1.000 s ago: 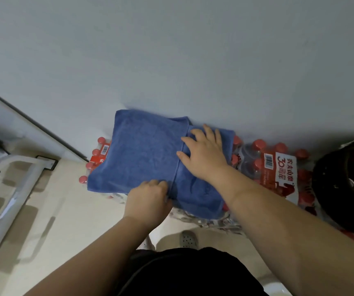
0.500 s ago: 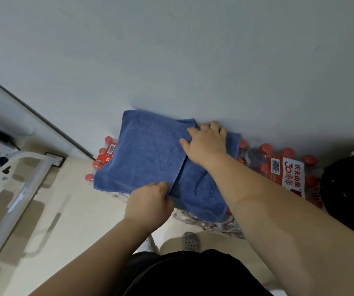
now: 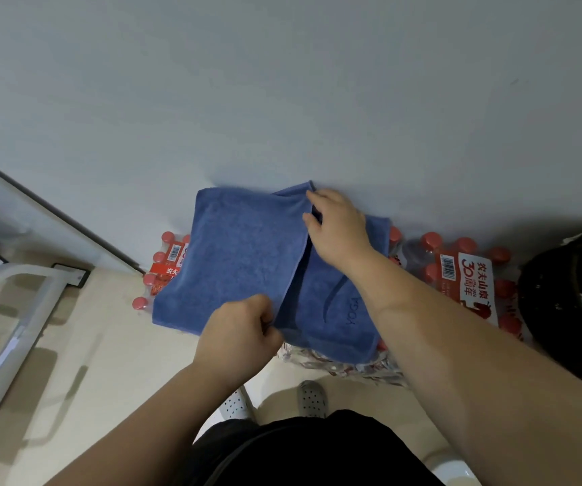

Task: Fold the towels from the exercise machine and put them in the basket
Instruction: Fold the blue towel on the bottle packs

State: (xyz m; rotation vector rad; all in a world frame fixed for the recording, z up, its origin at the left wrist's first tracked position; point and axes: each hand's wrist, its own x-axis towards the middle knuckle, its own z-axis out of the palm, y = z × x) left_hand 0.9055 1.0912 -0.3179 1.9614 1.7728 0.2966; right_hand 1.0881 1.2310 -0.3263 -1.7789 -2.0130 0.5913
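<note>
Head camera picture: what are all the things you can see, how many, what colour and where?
wall: one, grey, top
floor: one, beige, bottom left
bottle packs: at least two, red caps, on the floor against the wall
towel: one, blue, partly folded, on the bottle packs
frame: one, white, left on the floor
container: one, black with pink inside, right edge
slippers: two, white and grey, on the floor below the towel
shorts: one, black, bottom middle
left hand: one, grips the towel's near edge
right hand: one, pinches the towel's far edge
</note>
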